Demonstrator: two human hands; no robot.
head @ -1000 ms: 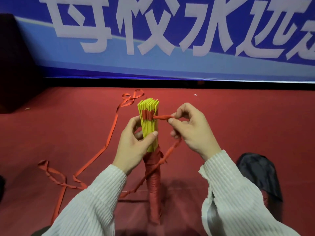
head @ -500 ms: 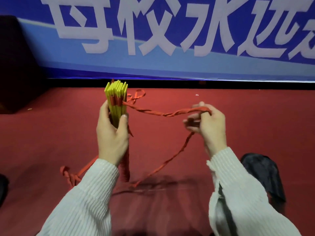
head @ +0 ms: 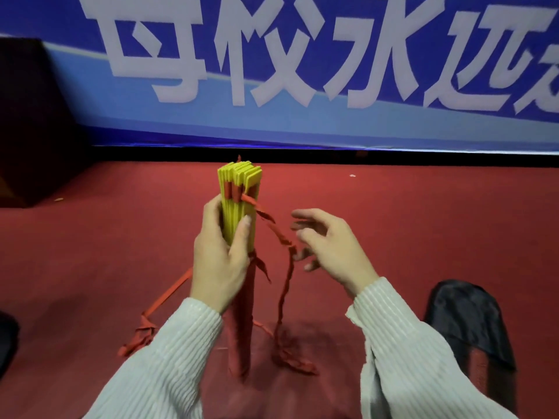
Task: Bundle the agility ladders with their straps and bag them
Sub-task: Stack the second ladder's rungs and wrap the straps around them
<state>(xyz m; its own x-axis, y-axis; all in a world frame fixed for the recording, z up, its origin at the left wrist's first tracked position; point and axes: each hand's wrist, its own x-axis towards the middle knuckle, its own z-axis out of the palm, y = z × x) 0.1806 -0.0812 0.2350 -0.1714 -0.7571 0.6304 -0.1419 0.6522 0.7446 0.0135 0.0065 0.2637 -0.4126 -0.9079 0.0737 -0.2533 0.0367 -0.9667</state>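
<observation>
The agility ladder [head: 240, 204] is a stack of yellow rungs held upright on the red floor, its lower half wound in red strap. My left hand [head: 222, 255] grips the stack at mid-height. A loose length of red strap [head: 273, 229] runs from the knot near the top of the rungs down to my right hand [head: 325, 246]. There it bends over the curled lower fingers and drops to the floor. That hand's thumb and forefinger are spread apart. A black bag [head: 472, 325] lies on the floor at the right.
More red strap [head: 142, 331] trails in loops on the floor to the left behind my sleeve. A blue banner [head: 302, 122] lines the back wall. A dark box [head: 33, 122] stands at the far left, and a dark object [head: 6, 337] shows at the left edge.
My left hand brought the bundle back to the middle and set it upright on the floor. My right hand came in from the right, and the strap went from taut to slack.
</observation>
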